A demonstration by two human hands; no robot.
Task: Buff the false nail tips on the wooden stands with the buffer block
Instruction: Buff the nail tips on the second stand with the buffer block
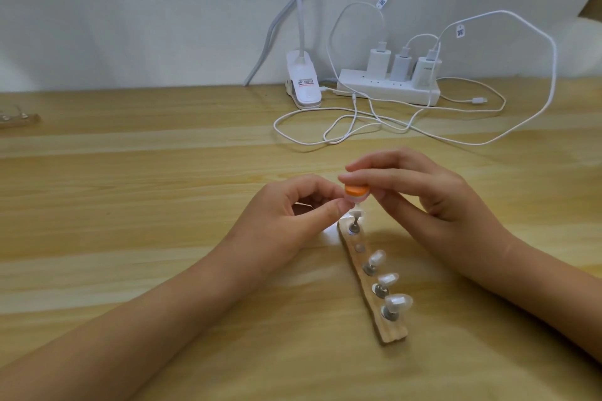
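Two hands: right hand point(423, 195) pinches orange-topped buffer block point(356, 190), left hand point(286, 215) pinches pale nail tip point(352, 204)

I read this as a plain desk workstation in a home or small office: a light wooden desk point(163, 172) set against a bare white wall point(130, 10). At the back I see a clip-on lamp point(304, 81) and a white power strip point(387, 91) carrying three chargers point(400, 67), with loose white cables point(358, 127) lying across the desk.
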